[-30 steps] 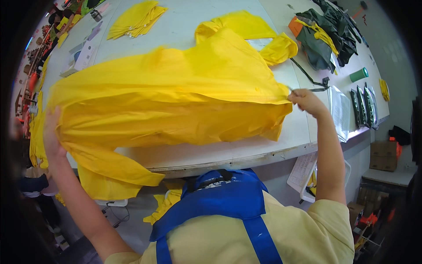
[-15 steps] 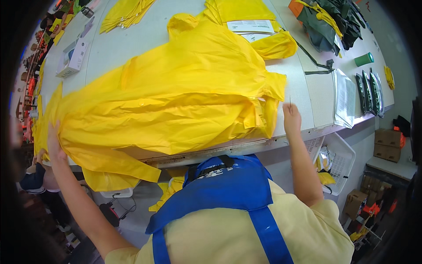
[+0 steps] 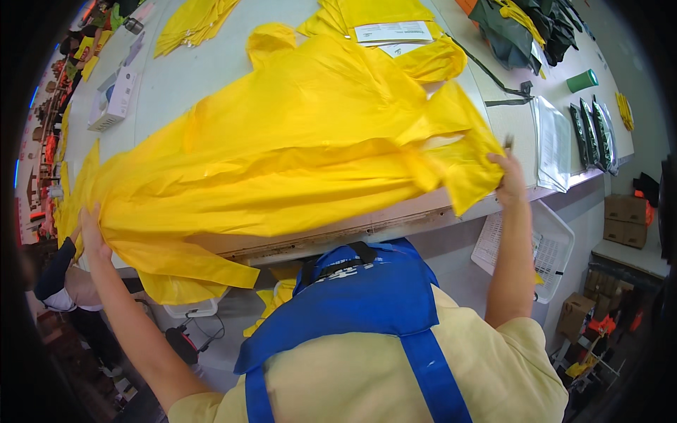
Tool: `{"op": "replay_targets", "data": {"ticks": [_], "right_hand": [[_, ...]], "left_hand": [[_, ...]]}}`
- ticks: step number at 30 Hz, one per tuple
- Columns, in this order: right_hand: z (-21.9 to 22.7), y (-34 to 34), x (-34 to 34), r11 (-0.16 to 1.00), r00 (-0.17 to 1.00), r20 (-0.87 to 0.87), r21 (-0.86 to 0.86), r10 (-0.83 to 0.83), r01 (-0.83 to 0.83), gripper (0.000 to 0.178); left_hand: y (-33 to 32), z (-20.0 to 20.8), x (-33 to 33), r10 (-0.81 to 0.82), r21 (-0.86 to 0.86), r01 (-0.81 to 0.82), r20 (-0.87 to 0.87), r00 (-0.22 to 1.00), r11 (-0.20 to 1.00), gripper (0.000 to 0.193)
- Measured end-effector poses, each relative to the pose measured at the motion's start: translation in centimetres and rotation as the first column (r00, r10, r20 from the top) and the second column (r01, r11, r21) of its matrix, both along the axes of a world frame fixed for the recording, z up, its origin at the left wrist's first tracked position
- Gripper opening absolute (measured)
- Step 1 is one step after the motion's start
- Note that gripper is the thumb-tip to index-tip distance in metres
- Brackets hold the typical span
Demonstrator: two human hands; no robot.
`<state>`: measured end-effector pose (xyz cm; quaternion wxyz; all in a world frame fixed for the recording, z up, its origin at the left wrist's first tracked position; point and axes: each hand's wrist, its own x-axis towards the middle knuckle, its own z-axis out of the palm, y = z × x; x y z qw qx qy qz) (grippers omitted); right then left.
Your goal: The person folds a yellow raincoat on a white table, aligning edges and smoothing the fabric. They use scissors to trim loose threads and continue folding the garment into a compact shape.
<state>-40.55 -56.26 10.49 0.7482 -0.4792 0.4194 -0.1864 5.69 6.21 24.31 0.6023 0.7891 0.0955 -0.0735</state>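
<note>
A long yellow raincoat lies stretched across the table, its front edge hanging over the near side. At its left end my left hand is closed on the fabric; some of its fingers are hidden in folds. My right hand grips the raincoat's right end, pulling that flap out past the body of the coat. A small thin dark thing, blurred, sticks up from the right hand; I cannot make out its kind. One sleeve dangles below the table edge at the lower left.
Folded yellow garments and a white printed sheet lie at the back. To the right are clear plastic bags, dark packed pouches and a green roll. A white crate stands below the table; another person is at far left.
My right hand has moved right and taken hold of the raincoat's right end, drawing it outward. The left hand stays on the left end. The coat's upper part has shifted slightly left.
</note>
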Motion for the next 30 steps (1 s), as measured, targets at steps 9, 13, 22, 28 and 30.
{"op": "replay_targets", "data": {"ticks": [9, 13, 22, 28, 30], "right_hand": [[-2.5, 0.1, -2.1, 0.635, 0.700, -0.643, -0.688, -0.310, -0.351, 0.022], [-5.2, 5.3, 4.1, 0.551, 0.872, -0.490, -0.726, 0.007, -0.412, 0.023], [-2.7, 9.6, 10.2, 0.465, 0.506, -0.851, -0.393, 0.143, -0.793, 0.048], [-4.3, 10.7, 8.7, 0.381, 0.665, -0.739, -0.587, 0.106, -0.714, 0.030], [-4.7, 11.2, 8.6, 0.357, 0.746, -0.665, -0.693, 0.016, -0.626, 0.023]], "left_hand": [[-0.2, -9.9, -6.0, -0.221, 0.030, 0.228, -0.147, 0.964, 0.973, 0.060], [0.1, -10.3, -6.3, -0.207, 0.004, 0.211, -0.177, 0.962, 0.977, 0.060], [-0.8, -8.2, -6.8, -0.201, -0.006, 0.204, -0.193, 0.960, 0.979, 0.050], [-0.5, -8.4, -6.9, -0.218, -0.032, 0.216, -0.134, 0.967, 0.976, 0.051], [-0.1, -8.8, -6.7, -0.205, 0.000, 0.206, -0.114, 0.972, 0.979, 0.051]]}}
